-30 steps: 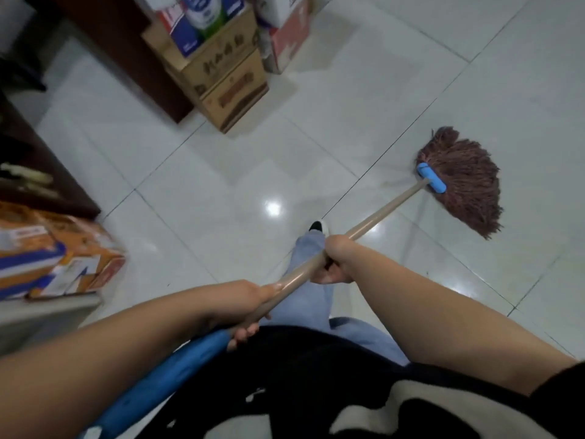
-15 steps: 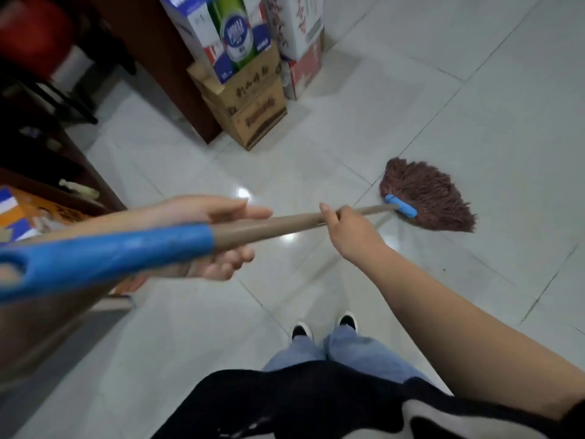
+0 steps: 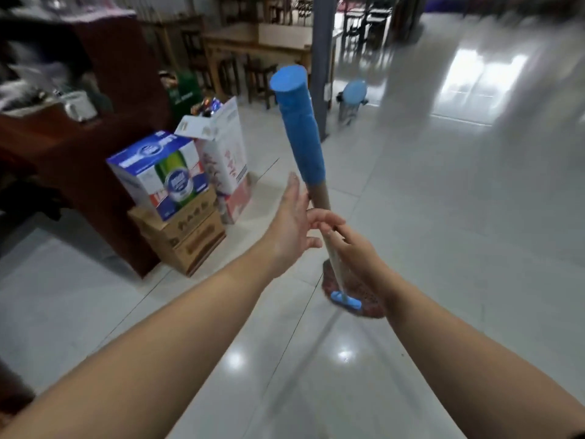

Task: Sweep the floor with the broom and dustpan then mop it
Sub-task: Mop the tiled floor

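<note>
Glossy white tile floor [image 3: 443,248], dining furniture blurred behind. Stacked cartons [image 3: 177,204] by dark wood counter [image 3: 79,160]; print on cartons too blurred to read.

Mop [image 3: 319,198] now upright, head down on tile near feet; half second ago it lay low, mid-stroke. Likely stroke ended, mopping paused or finishing.

Right hand [image 3: 357,251] curled round shaft. Left hand [image 3: 292,229] released, fingers straight, spread, beside shaft.

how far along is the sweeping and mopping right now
Sweeping looks finished: no broom or dustpan shows. In hand: the mop handle stands nearly upright, right hand gripping it, left hand open beside it, mop head on the glossy floor. How much mopping remains can't be told.
</note>
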A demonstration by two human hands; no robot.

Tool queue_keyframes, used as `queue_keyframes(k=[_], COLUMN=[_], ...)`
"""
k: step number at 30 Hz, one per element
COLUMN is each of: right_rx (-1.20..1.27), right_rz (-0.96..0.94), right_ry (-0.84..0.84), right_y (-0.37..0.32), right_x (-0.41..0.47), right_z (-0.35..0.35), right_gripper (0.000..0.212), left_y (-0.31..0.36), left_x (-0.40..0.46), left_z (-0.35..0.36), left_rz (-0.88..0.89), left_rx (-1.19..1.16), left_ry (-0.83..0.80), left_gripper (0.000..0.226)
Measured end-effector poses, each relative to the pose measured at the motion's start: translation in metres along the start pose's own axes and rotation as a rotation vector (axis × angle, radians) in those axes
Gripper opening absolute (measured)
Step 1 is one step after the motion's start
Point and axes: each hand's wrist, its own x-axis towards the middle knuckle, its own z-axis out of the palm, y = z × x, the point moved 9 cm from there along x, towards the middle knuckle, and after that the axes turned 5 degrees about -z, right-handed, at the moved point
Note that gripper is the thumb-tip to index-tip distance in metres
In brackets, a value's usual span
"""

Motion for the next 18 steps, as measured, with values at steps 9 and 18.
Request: queue_keyframes(k=[9,18], right_rx=[0.011,0.188], right_rz=[0.034,0.06], right_ry=[0.39,0.362], right_y=[0.023,0.057], right_x=[0.062,0.197], right_z=[-0.07,-0.123], right_gripper=[0.033,0.05], left_y=[0.083,0.121], left_x=[0.101,0.248], left_z=[0.026,0.066], left_rz=[0.58,0.443], left_rx=[0.885,0.512], left_ry=[-0.01,-0.238], left_gripper=[0.021,0.023])
